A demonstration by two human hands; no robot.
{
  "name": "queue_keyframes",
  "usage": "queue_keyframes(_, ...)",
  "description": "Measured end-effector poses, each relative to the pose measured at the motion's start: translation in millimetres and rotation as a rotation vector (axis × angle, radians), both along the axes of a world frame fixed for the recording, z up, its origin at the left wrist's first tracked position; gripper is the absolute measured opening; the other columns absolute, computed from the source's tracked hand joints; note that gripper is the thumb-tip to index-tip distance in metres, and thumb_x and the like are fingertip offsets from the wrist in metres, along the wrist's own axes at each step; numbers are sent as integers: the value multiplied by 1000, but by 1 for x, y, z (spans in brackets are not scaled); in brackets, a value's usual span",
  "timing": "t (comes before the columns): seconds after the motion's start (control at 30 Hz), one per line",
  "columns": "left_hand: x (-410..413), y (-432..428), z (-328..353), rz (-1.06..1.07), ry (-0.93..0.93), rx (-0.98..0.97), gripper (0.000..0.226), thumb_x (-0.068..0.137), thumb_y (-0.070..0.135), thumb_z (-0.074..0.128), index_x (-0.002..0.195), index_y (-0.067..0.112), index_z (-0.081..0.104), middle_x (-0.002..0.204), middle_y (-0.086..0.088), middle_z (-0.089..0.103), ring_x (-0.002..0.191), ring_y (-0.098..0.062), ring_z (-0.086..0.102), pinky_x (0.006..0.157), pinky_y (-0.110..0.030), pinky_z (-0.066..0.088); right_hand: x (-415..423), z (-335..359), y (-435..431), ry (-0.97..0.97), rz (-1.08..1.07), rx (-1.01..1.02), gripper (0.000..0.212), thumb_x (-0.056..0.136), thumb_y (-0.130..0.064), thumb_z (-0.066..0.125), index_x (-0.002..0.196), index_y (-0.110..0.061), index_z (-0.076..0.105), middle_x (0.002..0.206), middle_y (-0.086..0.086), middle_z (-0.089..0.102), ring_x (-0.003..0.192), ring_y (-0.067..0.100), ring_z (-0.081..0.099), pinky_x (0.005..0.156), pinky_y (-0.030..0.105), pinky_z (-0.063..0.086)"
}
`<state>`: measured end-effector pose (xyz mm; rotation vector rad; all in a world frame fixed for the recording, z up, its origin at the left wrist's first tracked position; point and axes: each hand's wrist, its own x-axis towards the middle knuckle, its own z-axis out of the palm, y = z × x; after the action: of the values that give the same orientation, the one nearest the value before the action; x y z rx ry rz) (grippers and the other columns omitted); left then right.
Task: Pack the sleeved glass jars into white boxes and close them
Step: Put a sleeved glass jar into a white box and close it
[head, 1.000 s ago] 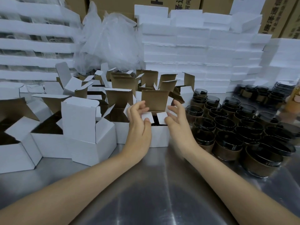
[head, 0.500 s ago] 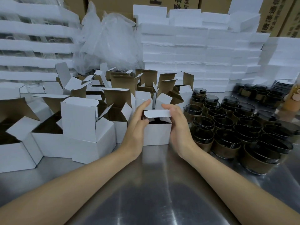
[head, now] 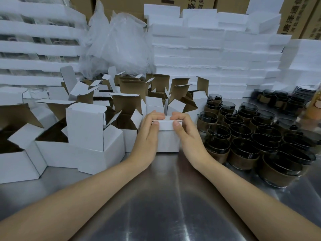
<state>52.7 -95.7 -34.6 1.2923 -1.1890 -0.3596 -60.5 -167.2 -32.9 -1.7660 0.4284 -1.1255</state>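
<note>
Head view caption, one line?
Left hand and right hand grip a white box, lid down, between open boxes and sleeved jars.

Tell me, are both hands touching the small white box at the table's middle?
Touching. The head view shows the left hand and right hand gripping the white box, fingers over its lid, thumbs on the front edge.

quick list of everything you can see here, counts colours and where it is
small white box: one, white, table centre, lid down
open boxes: many, white outside, brown inside, left and behind it
sleeved glass jars: many, dark glass, brown sleeves, crowded at right
white stacks: many layers, white, along back and far left
plastic bags: a heap, clear, back, left of centre
cartons: several, brown, printed, top edge
table: one, shiny metal, foreground
left hand: grips the box's left top edge
right hand: grips the box's right top edge
</note>
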Motion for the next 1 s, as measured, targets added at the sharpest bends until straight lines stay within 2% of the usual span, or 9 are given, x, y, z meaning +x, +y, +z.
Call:
queue_keyframes(0.17, -2, 0, -1, 53, -104, -32, 27, 102, 33, 30, 119, 21, 48, 121, 2, 50, 114, -12, 50, 89, -25, 51, 0, 4, 2, -6, -29, -29, 10, 100, -23, 45, 104, -27, 53, 116, 6, 53, 107, 15, 51, 95, 38, 44)
queue_keyframes(0.3, -3, 0, 0, 64, -98, -40, 26, 102, 34, 31, 118, 21, 48, 117, -1, 52, 110, -16, 54, 88, -40, 54, 0, 3, 3, -18, -27, -26, 11, 97, -32, 46, 104, -27, 53, 114, 11, 54, 102, 15, 53, 86, 34, 47)
queue_keyframes(0.37, -2, -1, 0, 74, -124, -42, 21, 103, 31, 33, 114, 23, 49, 115, 3, 53, 112, -15, 52, 93, -40, 50, -1, 3, 0, -27, -18, -11, 6, 99, -23, 49, 100, -24, 55, 112, 7, 55, 102, 13, 53, 88, 29, 46)
queue_keyframes(0.47, -3, -1, 2, 78, -117, -25, 16, 103, 23, 38, 98, 31, 51, 112, 15, 53, 113, -4, 48, 96, -25, 43, 0, 5, -1, -40, -29, 57, 13, 91, -12, 51, 84, -21, 58, 109, -2, 55, 106, 8, 52, 85, 11, 39)
queue_keyframes(0.6, -1, -2, -1, 59, -160, 19, 19, 103, 19, 38, 94, 30, 51, 125, 17, 49, 123, 0, 38, 103, -20, 31, 0, 5, 1, -37, -30, 179, 27, 94, -8, 52, 72, -22, 61, 115, -8, 55, 113, 4, 51, 97, 23, 38)
queue_keyframes(0.7, 1, -4, -4, 40, -157, 61, 21, 103, 17, 34, 113, 24, 52, 137, 22, 34, 130, 3, 26, 108, -20, 26, 1, 4, 3, 30, -57, 193, 20, 98, -13, 47, 86, -26, 58, 131, -7, 43, 118, -6, 42, 103, 24, 34)
queue_keyframes(0.8, 1, -5, -2, 31, -96, 95, 33, 103, 19, 34, 134, 28, 38, 138, 21, 28, 119, 11, 28, 104, -19, 32, 4, 6, 4, 53, -45, 319, 18, 97, -12, 43, 104, -28, 49, 132, 7, 44, 122, 22, 45, 107, 44, 38)
queue_keyframes(0.93, -3, -5, 2, 20, 9, 151, 54, 96, 21, 53, 137, 36, 21, 132, 14, 26, 123, -3, 31, 89, -9, 37, 3, 7, 8, 117, -66, 196, 15, 102, -15, 35, 113, -23, 42, 112, -10, 46, 106, 10, 46, 86, 20, 40)
queue_keyframes(1.0, -4, -4, 3, -16, 28, 225, 68, 90, 23, 64, 135, 38, 16, 131, 12, 26, 126, -7, 30, 89, -13, 38, -1, 4, 9, 137, -91, 115, 13, 104, -21, 35, 115, -24, 41, 110, -13, 46, 107, 9, 46, 86, 20, 41)
